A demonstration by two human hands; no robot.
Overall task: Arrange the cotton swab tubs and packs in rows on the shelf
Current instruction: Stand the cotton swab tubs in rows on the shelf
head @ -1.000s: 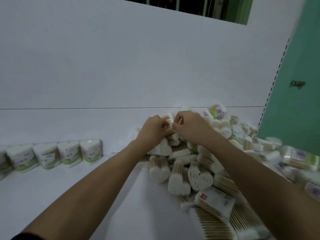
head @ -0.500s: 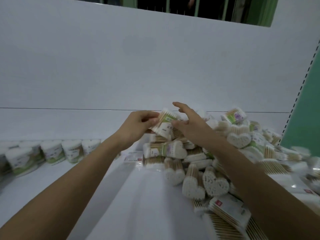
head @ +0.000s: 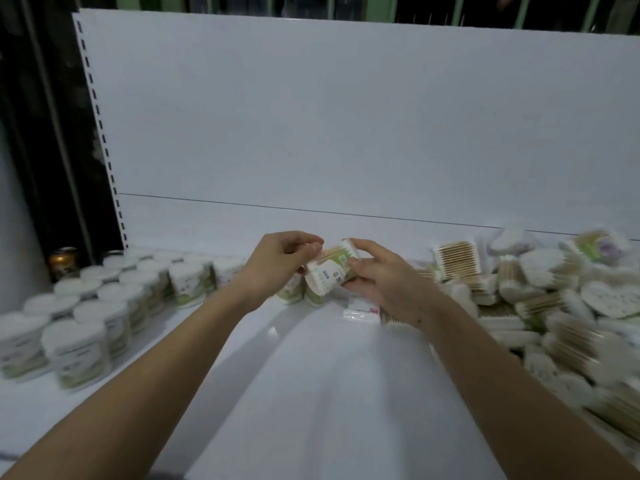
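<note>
A tub of cotton swabs is held tilted above the white shelf, the right hand curled round its right end and the left hand pinching its far left edge. Its green-and-white label carries print too small to read. Rows of upright tubs stand to the left; a loose heap of packs lies to the right.

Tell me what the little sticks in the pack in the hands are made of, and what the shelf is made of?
The swab pack shows tan sticks with white tips, so probably wood or bamboo with cotton ends, in a clear shiny wrapper that looks like plastic. The shelf looks like white painted metal: smooth, slightly glossy, catching soft light streaks. Neither can be told for sure.
</note>
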